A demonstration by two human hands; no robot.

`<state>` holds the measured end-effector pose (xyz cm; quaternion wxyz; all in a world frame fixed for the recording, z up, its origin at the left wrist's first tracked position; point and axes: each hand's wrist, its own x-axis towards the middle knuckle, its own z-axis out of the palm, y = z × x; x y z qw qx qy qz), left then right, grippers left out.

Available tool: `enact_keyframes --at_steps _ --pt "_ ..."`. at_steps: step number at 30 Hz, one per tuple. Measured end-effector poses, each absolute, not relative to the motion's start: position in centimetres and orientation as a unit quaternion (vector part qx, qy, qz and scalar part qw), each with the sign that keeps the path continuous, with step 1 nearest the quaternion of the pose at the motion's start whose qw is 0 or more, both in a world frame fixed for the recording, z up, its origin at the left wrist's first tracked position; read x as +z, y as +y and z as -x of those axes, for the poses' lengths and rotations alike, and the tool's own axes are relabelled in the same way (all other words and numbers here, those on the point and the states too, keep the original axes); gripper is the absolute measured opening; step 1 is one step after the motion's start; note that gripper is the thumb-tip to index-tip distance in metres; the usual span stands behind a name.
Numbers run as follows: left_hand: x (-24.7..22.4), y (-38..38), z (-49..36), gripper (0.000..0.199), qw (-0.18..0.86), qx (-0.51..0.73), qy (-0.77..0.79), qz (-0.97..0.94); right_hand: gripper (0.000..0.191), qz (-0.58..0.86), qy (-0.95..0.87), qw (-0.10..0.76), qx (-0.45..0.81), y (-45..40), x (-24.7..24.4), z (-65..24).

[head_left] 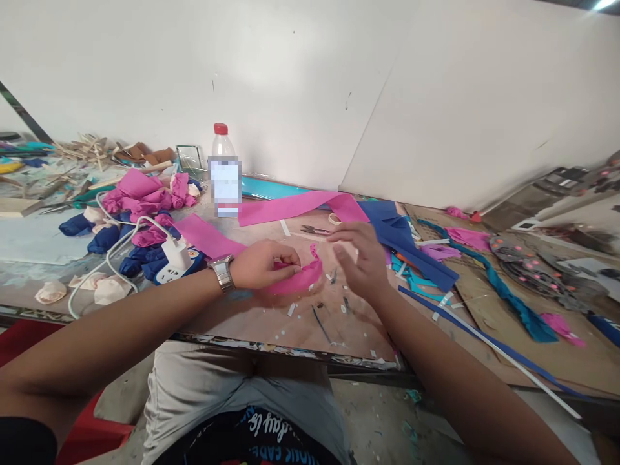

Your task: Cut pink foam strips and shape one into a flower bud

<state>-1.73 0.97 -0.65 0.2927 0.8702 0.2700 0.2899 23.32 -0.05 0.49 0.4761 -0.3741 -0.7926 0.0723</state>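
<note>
While pinching the pink strip (296, 280) near the front edge of the worktop (266, 326) with the left hand (259, 263), have the right hand (362, 261), with parted fingers, just right of its gathered end, curled toward the back edge.

Beyond and left of the left hand (266, 263), I can make out a red-capped bottle (223, 147); left of that hand, a white plug (175, 254) in a socket block (170, 274), wooden sticks (91, 152) farther off; cardboard (504, 320) lies right of the right hand (358, 263)

Pink strip (301, 280), curled, edge apparently ruffled.
</note>
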Motion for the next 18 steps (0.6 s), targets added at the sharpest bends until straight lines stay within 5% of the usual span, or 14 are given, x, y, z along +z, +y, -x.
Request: enact_keyframes --at_steps 5,18 --pt "-0.7 0.8 1.5 0.026 0.273 0.250 0.254 -0.894 0.015 0.301 -0.905 0.284 0.100 -1.3 0.0 -21.7" --pt "-1.0 0.7 1.6 0.021 0.303 0.247 0.288 -0.874 0.013 0.301 -0.900 0.283 0.139 -1.2 -0.2 -21.8"
